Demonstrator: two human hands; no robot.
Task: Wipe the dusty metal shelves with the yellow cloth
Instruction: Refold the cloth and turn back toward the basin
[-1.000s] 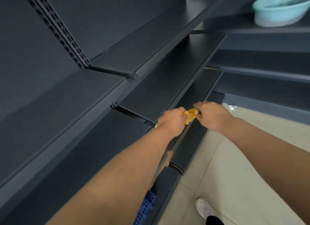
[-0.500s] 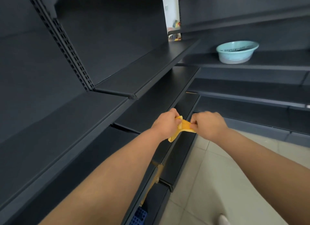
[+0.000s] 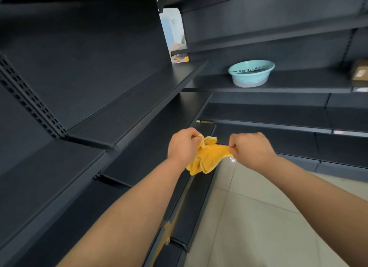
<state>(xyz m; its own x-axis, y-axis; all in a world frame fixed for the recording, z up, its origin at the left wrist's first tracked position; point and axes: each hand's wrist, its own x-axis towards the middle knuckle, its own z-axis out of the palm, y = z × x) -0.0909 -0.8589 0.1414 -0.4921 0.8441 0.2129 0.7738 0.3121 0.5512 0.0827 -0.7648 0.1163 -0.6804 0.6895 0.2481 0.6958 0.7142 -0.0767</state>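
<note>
Crumpled yellow terry cloth (image 3: 207, 157) held taut between two hands, in the air just in front of the dark grey metal shelves (image 3: 129, 111)
The left hand (image 3: 182, 145) grips one bunched end in curled fingers. The right hand (image 3: 252, 150) pinches the opposite edge, probably to spread a fresh face for wiping. The cloth touches no shelf lip. The nearest board on the left offers a long run behind its raised front edge, the pale turquoise plastic basin (image 3: 251, 73) sits well apart, and the beige tiled floor (image 3: 258, 217) gives elbow room on the right
</note>
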